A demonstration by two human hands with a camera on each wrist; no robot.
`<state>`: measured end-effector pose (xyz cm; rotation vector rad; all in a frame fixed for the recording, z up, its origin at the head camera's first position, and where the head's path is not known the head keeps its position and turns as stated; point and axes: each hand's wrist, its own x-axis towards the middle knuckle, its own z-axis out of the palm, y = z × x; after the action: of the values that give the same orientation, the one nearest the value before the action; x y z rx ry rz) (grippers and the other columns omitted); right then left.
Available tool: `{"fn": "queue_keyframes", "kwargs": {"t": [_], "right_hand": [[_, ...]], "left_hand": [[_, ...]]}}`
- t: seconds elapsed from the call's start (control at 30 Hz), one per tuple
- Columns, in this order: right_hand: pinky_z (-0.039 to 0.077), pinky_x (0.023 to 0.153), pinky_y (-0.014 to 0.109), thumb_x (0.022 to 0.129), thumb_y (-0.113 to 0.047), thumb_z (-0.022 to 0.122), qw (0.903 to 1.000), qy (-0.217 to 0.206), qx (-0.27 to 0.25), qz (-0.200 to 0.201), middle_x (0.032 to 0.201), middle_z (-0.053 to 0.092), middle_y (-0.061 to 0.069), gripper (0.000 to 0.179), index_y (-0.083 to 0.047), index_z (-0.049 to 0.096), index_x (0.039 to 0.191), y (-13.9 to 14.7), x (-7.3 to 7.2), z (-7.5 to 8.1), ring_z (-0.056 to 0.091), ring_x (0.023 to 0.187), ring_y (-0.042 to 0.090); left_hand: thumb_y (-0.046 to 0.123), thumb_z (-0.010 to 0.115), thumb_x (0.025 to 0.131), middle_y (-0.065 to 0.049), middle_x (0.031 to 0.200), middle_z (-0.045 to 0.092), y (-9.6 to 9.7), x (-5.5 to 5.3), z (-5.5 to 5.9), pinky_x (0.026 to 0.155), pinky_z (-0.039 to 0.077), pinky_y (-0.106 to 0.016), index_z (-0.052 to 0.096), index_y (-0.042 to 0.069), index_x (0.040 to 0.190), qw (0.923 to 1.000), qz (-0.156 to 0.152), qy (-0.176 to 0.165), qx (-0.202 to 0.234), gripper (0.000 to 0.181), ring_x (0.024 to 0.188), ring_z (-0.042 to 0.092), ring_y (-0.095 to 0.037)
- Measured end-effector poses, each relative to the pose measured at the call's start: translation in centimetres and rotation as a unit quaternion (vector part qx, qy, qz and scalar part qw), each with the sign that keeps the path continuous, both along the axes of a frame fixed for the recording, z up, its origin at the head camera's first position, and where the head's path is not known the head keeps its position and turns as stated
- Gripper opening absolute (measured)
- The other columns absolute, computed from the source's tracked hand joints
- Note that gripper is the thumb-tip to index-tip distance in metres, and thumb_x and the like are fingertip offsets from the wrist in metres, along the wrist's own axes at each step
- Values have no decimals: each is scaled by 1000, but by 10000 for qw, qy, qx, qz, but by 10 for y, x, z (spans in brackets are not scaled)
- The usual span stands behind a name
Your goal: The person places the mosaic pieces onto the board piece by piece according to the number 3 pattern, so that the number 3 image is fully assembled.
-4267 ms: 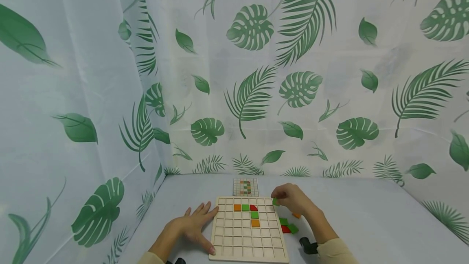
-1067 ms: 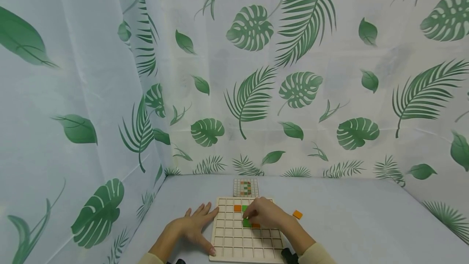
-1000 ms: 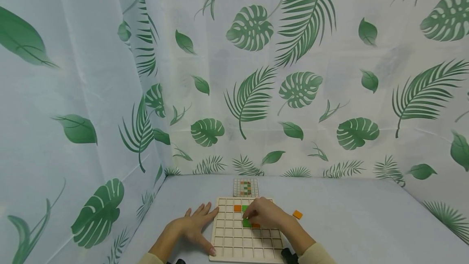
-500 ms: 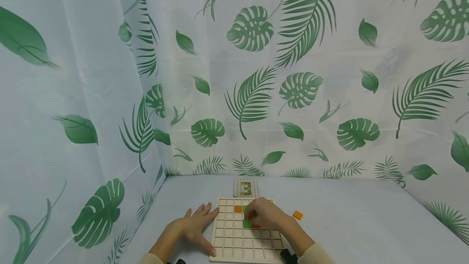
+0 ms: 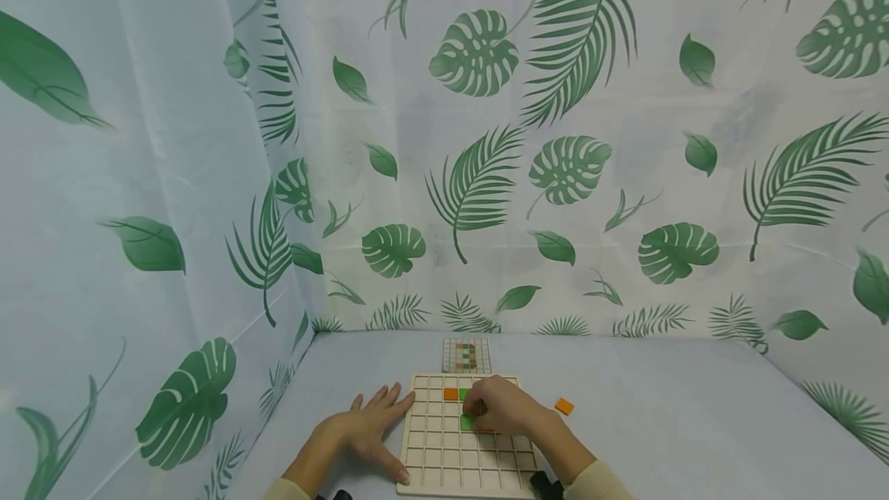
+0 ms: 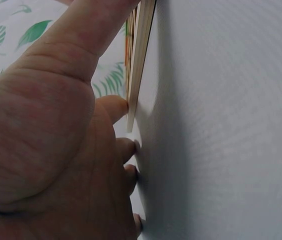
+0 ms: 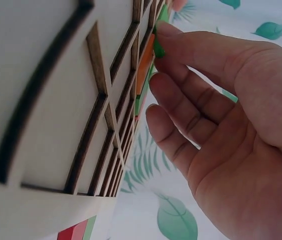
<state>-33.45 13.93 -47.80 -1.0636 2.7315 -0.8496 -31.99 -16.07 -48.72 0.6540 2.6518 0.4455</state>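
My left hand [image 5: 368, 430] lies with spread fingers on the table at the left side of a wooden grid board [image 5: 444, 457]. Its thumb and index finger touch the board's edge. Over the board, my right hand [image 5: 503, 405] pinches a green tile [image 7: 159, 47] between thumb and index finger. That tile sits tilted at the grid, beside an orange tile [image 7: 143, 67]. In the head view, an orange tile [image 5: 451, 394] and a partly covered green tile [image 5: 464, 394] lie in the second row. The right hand hides the other tiles.
Behind the board lies a small pattern card [image 5: 467, 356] printed with coloured squares. One loose orange tile [image 5: 564, 406] is on the table to the right. Loose red tile [image 7: 72, 232] and green pieces show beside the board in the right wrist view. A leaf-patterned curtain [image 5: 486, 176] surrounds the table.
From the board's far right edge, my right hand has moved left over the grid with the green tile. Its forearm now covers the loose tiles there. The left hand stays put.
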Motion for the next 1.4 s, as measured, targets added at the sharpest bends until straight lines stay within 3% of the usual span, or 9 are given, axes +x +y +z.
{"fn": "queue_keyframes", "kwargs": {"t": [0.77, 1.03, 1.2, 1.4], "right_hand": [[52, 64, 21, 83, 0, 83, 9996, 53, 116, 258, 85, 75, -8, 17, -12, 83, 95, 2, -2, 2, 57, 71, -3], [55, 68, 22, 86, -3, 82, 9996, -166, -151, 190, 90, 78, -3, 16, -9, 83, 101, 7, 0, 6, 64, 75, -1], [57, 74, 23, 91, -5, 77, 9995, -78, -270, 145, 100, 80, 3, 16, -6, 81, 107, 13, -3, 7, 66, 83, 1], [56, 73, 25, 93, -9, 76, 9994, -59, -339, -11, 101, 79, 4, 15, -7, 81, 107, 20, -5, 11, 64, 82, 3]], "left_hand": [[69, 88, 68, -17, 175, 12, -2, 0, -3, 123, 5, -75, 23, 26, 167, 9999, -123, 89, 78, 127, 162, 8, -42], [69, 88, 67, -16, 175, 13, -2, 0, -3, 123, 5, -75, 23, 27, 167, 9999, -96, 84, 27, 126, 162, 9, -41], [69, 88, 67, -15, 175, 13, -2, -1, -4, 123, 5, -75, 23, 28, 167, 9999, -81, 90, 5, 126, 162, 8, -41], [69, 88, 67, -15, 175, 13, -2, -2, -6, 123, 5, -75, 22, 28, 167, 9999, -76, 99, 10, 126, 162, 8, -41]]}}
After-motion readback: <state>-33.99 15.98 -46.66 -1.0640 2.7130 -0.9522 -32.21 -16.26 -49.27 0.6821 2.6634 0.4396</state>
